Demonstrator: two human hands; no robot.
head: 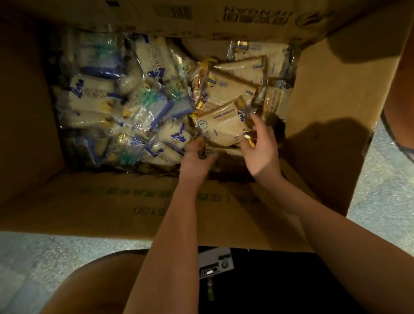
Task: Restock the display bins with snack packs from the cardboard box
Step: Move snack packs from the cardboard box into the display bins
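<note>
Around your fingers stands the big open cardboard box (328, 110), with a heap of snack packs (116, 103) just past your fingertips. You are at the picking-up step: your left hand (195, 156) and right hand (258, 146) both curl round one tan pack (220, 127), held between them. Next, I think, lift it out gently so no others snag. The box sits on a grey speckled floor (400, 221); no bins show.

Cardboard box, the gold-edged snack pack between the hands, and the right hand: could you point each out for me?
Cardboard box (5, 121): head view, on its left inner wall.
Gold-edged snack pack (219, 125): head view, on the middle of its face.
Right hand (259, 145): head view, on the middle of the hand.
</note>
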